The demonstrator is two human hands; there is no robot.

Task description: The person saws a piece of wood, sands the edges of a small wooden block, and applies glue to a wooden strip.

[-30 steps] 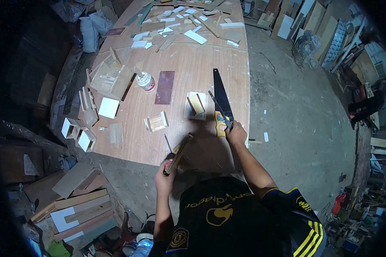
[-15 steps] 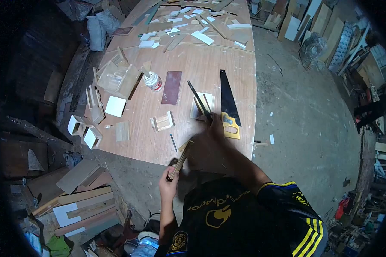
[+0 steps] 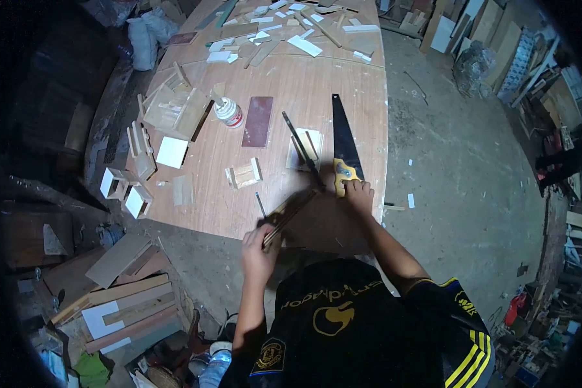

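My left hand [image 3: 258, 249] is wrapped round a thin wooden strip [image 3: 290, 216] near the table's front edge. My right hand [image 3: 358, 194] rests with its fingers bent on the yellow handle of a handsaw [image 3: 346, 139], whose dark blade points away from me. Left of the saw lies a long dark narrow tool [image 3: 299, 143], its near end in shadow. It crosses a pale square piece [image 3: 306, 150] with small strips on it. A small wooden frame [image 3: 244, 174] and a pencil [image 3: 260, 204] lie further left.
A white glue bottle [image 3: 227, 112] stands beside a wooden box model [image 3: 174, 110]. A reddish-brown rectangle [image 3: 257, 121] lies mid-table [image 3: 297, 81]. White and brown offcuts [image 3: 304, 45] cover the far end. Small box pieces [image 3: 136, 200] sit at the left edge.
My right hand has let go of the dark narrow tool and moved right onto the saw handle. My left hand has moved slightly forward with the strip.
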